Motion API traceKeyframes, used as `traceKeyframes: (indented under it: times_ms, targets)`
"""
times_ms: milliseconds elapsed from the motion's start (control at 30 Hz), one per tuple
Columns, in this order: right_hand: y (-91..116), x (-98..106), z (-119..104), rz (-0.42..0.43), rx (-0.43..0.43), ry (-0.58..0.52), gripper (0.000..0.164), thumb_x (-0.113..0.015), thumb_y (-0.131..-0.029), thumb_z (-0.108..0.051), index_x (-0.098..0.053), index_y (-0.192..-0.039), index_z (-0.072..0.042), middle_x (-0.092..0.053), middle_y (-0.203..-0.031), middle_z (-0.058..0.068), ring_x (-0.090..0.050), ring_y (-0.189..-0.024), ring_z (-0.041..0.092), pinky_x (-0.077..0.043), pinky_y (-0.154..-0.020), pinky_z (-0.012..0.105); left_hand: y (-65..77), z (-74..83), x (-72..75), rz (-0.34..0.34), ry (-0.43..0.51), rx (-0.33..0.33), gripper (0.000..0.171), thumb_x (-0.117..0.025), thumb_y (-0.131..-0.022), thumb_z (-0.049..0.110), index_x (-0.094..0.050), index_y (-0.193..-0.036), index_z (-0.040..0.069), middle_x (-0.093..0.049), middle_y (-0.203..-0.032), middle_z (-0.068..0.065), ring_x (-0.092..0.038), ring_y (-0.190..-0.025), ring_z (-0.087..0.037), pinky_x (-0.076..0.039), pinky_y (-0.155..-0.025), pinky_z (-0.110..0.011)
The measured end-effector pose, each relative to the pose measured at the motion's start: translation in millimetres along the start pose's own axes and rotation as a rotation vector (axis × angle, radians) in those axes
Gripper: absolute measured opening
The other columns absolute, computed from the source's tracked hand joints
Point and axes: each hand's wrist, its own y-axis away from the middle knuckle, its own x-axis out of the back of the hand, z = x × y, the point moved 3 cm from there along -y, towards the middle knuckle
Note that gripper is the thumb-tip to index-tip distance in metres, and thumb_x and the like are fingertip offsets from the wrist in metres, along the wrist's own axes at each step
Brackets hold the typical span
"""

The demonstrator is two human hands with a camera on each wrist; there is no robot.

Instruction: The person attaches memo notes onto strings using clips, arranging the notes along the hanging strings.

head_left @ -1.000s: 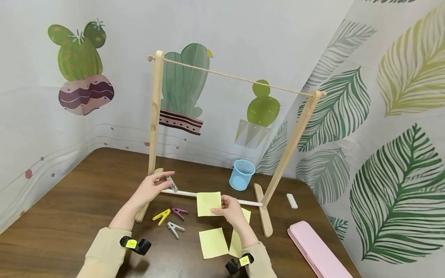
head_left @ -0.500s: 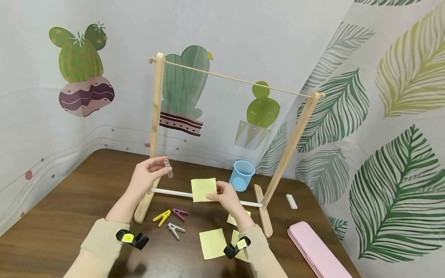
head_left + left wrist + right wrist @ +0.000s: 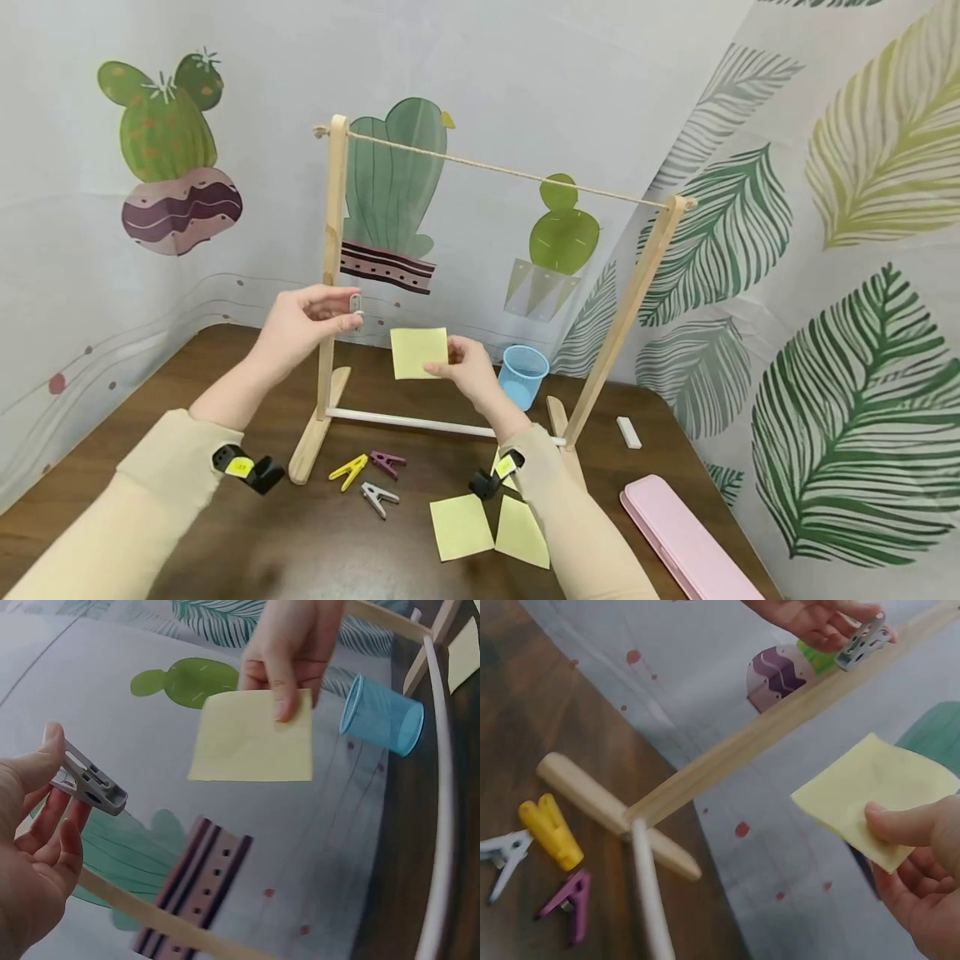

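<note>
Between thumb and fingers my left hand (image 3: 298, 323) pinches a grey clothespin (image 3: 91, 782), raised near the left post of a wooden frame (image 3: 335, 250). My right hand (image 3: 471, 367) holds a yellow sticky note (image 3: 417, 352) by its right edge, thumb on the near face, in the air behind the white crossbar (image 3: 420, 422). The note and the clothespin are apart, both below the rope (image 3: 495, 169) strung between the posts. In the right wrist view the note (image 3: 877, 791) hangs tilted, its lower corner in the grip.
Yellow, purple and light grey clothespins (image 3: 378, 497) lie on the brown table (image 3: 315, 542). More sticky notes (image 3: 461, 527) lie at front centre, one partly under the right sleeve. A blue mesh cup (image 3: 522, 377), a white block (image 3: 628, 432) and a pink case (image 3: 686, 537) stand to the right.
Both hands have risen from near the tabletop, carrying the clothespin and the sticky note upward, and drifted left. The clothespins and notes on the table have stayed put.
</note>
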Motion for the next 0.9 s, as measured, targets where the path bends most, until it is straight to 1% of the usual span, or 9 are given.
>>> traceKeyframes:
  times_ms: [100, 267, 367, 567, 633, 733, 800, 867, 900]
  targets:
    - [-15, -2, -19, 0.025, 0.022, -0.063, 0.03, -0.076, -0.08, 0.001, -0.066, -0.107, 0.007, -0.07, -0.093, 0.015, -0.06, -0.076, 0.008, -0.051, -0.071, 0.021, -11.3, 17.7, 11.2, -0.007, -0.043, -0.052, 0.042, -0.075, -0.087, 0.018, -0.066, -0.125, 0.005, -0.071, -0.091, 0.02, -0.064, -0.077, 0.002, -0.051, -0.067, -0.016]
    - [-37, -1, -52, 0.07, 0.042, -0.153, 0.031, -0.075, -0.081, 0.004, -0.066, -0.11, 0.008, -0.068, -0.086, 0.006, -0.059, -0.076, 0.007, -0.049, -0.07, 0.019, -31.6, 53.2, 26.7, -0.011, -0.091, -0.139, 0.039, -0.075, -0.087, 0.014, -0.067, -0.123, 0.003, -0.066, -0.086, 0.025, -0.063, -0.075, 0.002, -0.05, -0.062, -0.016]
    - [-48, 0, -70, 0.089, 0.049, -0.188, 0.031, -0.074, -0.082, 0.003, -0.066, -0.111, 0.007, -0.066, -0.083, 0.001, -0.059, -0.075, 0.006, -0.049, -0.07, 0.02, -44.9, 74.7, 33.0, -0.011, -0.112, -0.185, 0.037, -0.074, -0.087, 0.013, -0.067, -0.122, 0.003, -0.065, -0.087, 0.024, -0.062, -0.077, 0.001, -0.049, -0.068, -0.014]
    - [-64, -2, -98, 0.097, 0.054, -0.228, 0.031, -0.073, -0.085, -0.002, -0.065, -0.115, 0.004, -0.067, -0.089, 0.003, -0.061, -0.079, 0.007, -0.054, -0.082, 0.031, -68.1, 112.6, 43.2, -0.031, -0.073, -0.239, 0.037, -0.071, -0.089, 0.011, -0.066, -0.124, 0.001, -0.067, -0.091, 0.019, -0.064, -0.082, 0.001, -0.049, -0.073, -0.012]
    - [-68, -4, -104, 0.09, 0.057, -0.233, 0.031, -0.073, -0.086, -0.003, -0.065, -0.115, 0.003, -0.067, -0.091, 0.004, -0.061, -0.079, 0.007, -0.054, -0.08, 0.031, -74.9, 122.8, 46.3, -0.028, -0.042, -0.262, 0.036, -0.071, -0.089, 0.009, -0.066, -0.123, 0.0, -0.068, -0.09, 0.019, -0.066, -0.082, 0.002, -0.049, -0.073, -0.011]
    - [-72, -7, -113, 0.093, 0.072, -0.256, 0.029, -0.072, -0.086, -0.002, -0.065, -0.114, 0.004, -0.066, -0.088, 0.003, -0.061, -0.077, 0.007, -0.054, -0.073, 0.024, -84.6, 136.5, 50.7, -0.017, -0.015, -0.326, 0.033, -0.071, -0.088, 0.006, -0.067, -0.121, 0.0, -0.068, -0.092, 0.017, -0.066, -0.083, 0.001, -0.049, -0.075, -0.011]
    - [-75, -8, -117, 0.107, 0.089, -0.27, 0.027, -0.071, -0.087, -0.001, -0.064, -0.112, 0.006, -0.065, -0.086, 0.002, -0.06, -0.075, 0.006, -0.051, -0.069, 0.019, -91.2, 144.0, 53.4, -0.01, -0.005, -0.349, 0.033, -0.071, -0.088, 0.005, -0.068, -0.12, 0.001, -0.068, -0.093, 0.015, -0.065, -0.085, 0.0, -0.049, -0.077, -0.011]
    - [-76, -8, -121, 0.124, 0.106, -0.278, 0.026, -0.071, -0.087, -0.001, -0.064, -0.111, 0.006, -0.064, -0.085, 0.001, -0.059, -0.075, 0.006, -0.051, -0.069, 0.02, -97.6, 150.3, 55.8, -0.009, -0.014, -0.368, 0.033, -0.071, -0.088, 0.005, -0.068, -0.121, 0.003, -0.066, -0.096, 0.014, -0.064, -0.088, -0.002, -0.047, -0.079, -0.011]
    - [-77, -9, -122, 0.13, 0.116, -0.279, 0.026, -0.071, -0.087, -0.001, -0.064, -0.111, 0.006, -0.064, -0.085, 0.0, -0.059, -0.075, 0.006, -0.052, -0.072, 0.023, -100.7, 152.7, 57.0, -0.011, -0.02, -0.368, 0.033, -0.071, -0.088, 0.006, -0.068, -0.121, 0.004, -0.066, -0.098, 0.014, -0.063, -0.09, -0.002, -0.046, -0.08, -0.012]
